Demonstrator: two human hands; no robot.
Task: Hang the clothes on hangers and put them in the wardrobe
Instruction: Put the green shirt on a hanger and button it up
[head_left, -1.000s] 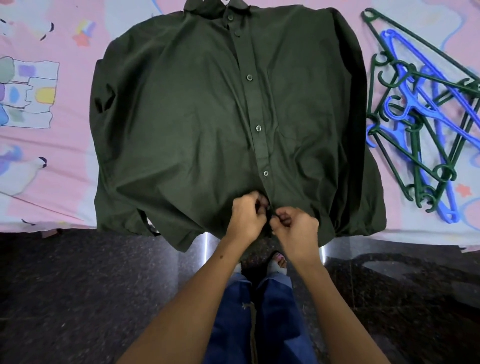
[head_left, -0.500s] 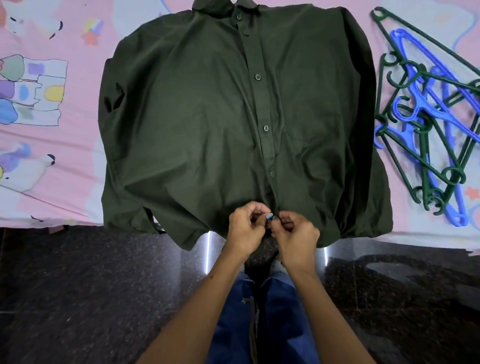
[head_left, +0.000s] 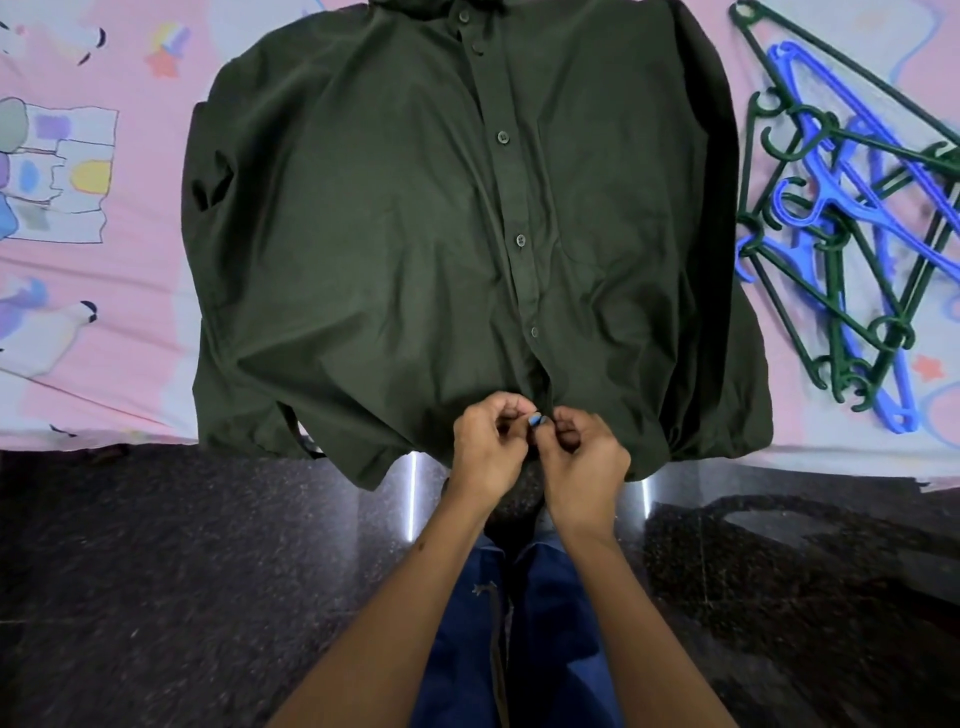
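Note:
A dark green button-up shirt (head_left: 415, 249) lies front up on the bed, collar away from me, its hem hanging over the near edge. Its placket is buttoned down the middle. My left hand (head_left: 488, 447) and my right hand (head_left: 584, 457) are side by side at the bottom of the placket, fingers curled, each pinching the shirt's hem. A heap of green and blue plastic hangers (head_left: 852, 228) lies on the bed to the right of the shirt.
The bed carries a pink cartoon-print sheet (head_left: 93, 218). Its near edge runs across the view just above my wrists. Below is a dark speckled stone floor (head_left: 182, 571). My legs in blue jeans (head_left: 519, 623) stand between my arms.
Both hands stay at the lowest part of the placket, with small finger movements. The view has shifted slightly, so the shirt sits a little further right and lower.

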